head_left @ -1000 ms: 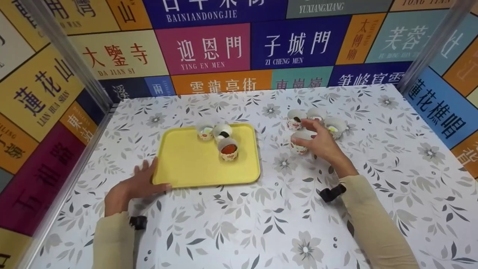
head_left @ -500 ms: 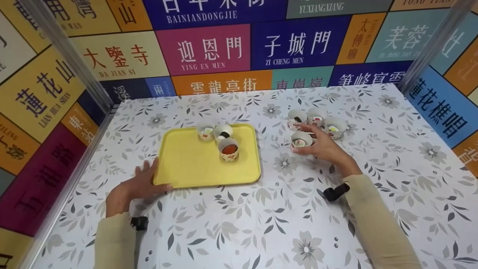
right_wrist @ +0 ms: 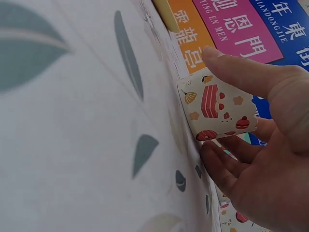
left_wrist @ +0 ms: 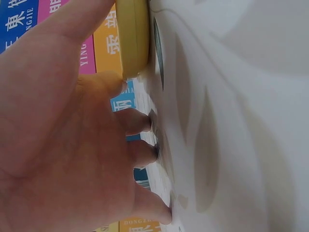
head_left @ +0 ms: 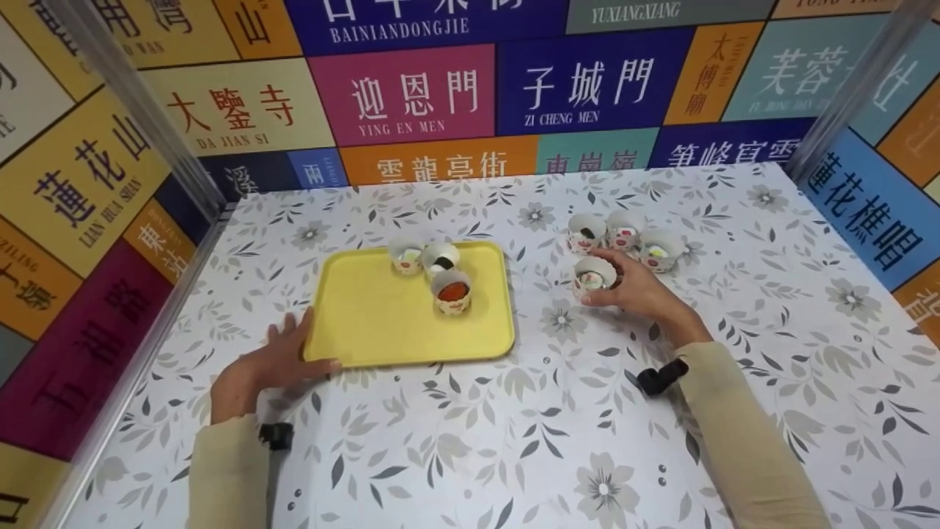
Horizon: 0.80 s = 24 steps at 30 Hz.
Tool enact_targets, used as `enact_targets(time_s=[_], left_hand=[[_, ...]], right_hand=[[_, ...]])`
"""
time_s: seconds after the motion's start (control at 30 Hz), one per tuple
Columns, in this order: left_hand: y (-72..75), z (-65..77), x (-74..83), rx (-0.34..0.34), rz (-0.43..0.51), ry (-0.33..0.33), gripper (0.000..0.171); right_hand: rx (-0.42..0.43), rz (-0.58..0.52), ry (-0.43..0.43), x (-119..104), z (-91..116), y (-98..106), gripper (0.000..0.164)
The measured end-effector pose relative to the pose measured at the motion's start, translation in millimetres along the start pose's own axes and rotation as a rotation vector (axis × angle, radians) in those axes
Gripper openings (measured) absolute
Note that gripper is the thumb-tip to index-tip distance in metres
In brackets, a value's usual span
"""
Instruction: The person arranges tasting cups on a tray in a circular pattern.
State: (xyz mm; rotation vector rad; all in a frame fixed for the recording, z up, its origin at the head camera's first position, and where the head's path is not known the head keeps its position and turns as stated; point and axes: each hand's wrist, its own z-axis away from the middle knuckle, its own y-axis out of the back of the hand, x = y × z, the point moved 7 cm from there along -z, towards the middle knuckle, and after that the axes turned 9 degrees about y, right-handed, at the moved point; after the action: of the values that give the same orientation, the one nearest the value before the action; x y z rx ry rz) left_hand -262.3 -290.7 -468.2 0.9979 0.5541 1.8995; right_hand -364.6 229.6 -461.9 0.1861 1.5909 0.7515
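My left hand lies at the front left corner of a yellow tray, fingers spread and thumb along the front edge. In the left wrist view, the other fingertips rest on the table beside the tray. My right hand holds a paper baking cup between thumb and fingers. Pink cake prints cover this baking cup in the right wrist view, and something pale sits inside it. It stands on the table, right of the tray.
On the tray stand three similar cups: one with pale filling, one black and white, one orange-red. Behind my right hand three more cups cluster. A flowered cloth covers the table; sign-printed walls enclose it.
My right hand has closed in on the near baking cup, which now tilts less and shows its pale content. My left hand has stayed at the tray corner.
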Motion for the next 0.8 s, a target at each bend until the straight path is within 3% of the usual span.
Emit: enact_targets(time_s=[0.3, 0.47, 0.8], left_hand=[[-0.6, 0.0, -1.0, 0.002, -0.018, -0.004, 0.122], [-1.9, -1.8, -2.0, -0.003, -0.031, -0.007, 0.122], [-1.7, -2.6, -1.2, -0.006, -0.037, 0.003, 0.123]], right_hand=[[0.012, -0.007, -0.027, 0.8, 0.2, -2.0, 0.081], [0.011, 0.01, -0.082, 0.9, 1.0, 0.2, 0.083], [0.02, 0.017, -0.092, -6.2, 0.8, -0.4, 0.089]])
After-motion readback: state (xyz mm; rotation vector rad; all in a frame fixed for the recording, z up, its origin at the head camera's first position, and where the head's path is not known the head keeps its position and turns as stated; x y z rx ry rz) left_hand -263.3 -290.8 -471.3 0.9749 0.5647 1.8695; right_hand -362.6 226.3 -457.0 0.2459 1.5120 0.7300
